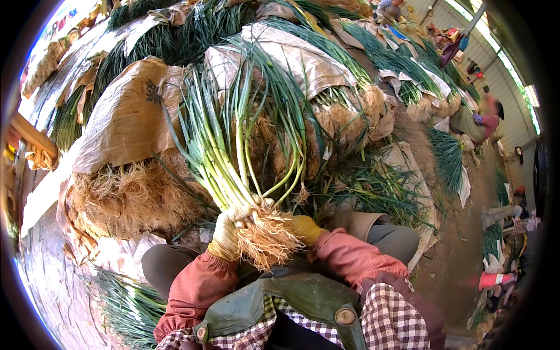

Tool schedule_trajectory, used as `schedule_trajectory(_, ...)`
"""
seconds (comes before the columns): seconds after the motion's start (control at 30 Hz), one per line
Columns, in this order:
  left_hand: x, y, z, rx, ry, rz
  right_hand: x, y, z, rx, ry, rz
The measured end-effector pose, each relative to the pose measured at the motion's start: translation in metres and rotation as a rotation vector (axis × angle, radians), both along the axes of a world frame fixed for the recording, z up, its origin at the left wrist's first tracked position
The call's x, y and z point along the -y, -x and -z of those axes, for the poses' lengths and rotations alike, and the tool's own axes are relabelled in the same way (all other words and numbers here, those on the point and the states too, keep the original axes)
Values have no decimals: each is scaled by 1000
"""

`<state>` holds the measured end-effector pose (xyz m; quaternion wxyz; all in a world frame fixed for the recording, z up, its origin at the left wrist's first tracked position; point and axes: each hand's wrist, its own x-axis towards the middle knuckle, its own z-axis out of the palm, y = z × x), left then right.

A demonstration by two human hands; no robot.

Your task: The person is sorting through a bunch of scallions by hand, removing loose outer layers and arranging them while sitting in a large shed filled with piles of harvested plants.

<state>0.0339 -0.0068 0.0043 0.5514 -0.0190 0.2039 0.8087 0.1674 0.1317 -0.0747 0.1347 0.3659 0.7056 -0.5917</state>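
Note:
My left hand, in a pale yellowed glove, is closed around the white lower stems of a bunch of green onions. The long green leaves fan upward and away from me, and a few stems bow out to the right. Tangled brown roots hang below the grip toward my lap. My right hand, in a yellow glove, is against the right side of the roots. Its fingers are hidden behind them, so their grip does not show.
Large root-on bundles under a tan woven sack stand at left. More covered bundles fill the back. Loose green leaves litter the ground at right. Other onions lie lower left. A person sits far right.

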Motion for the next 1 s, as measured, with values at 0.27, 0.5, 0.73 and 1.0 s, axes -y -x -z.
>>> schedule_trajectory(0.27,-3,2,33,-39,144,165,-31,27,-48,-686,519,477)
schedule_trajectory(0.5,4,-1,19,-18,60,142,-27,50,-36,-683,283,662)
schedule_trajectory(0.73,8,-1,19,-110,48,149,-19,56,-5,-625,91,538)
schedule_trajectory(1.0,6,2,45,-131,105,259,-15,51,-57,-822,44,273)
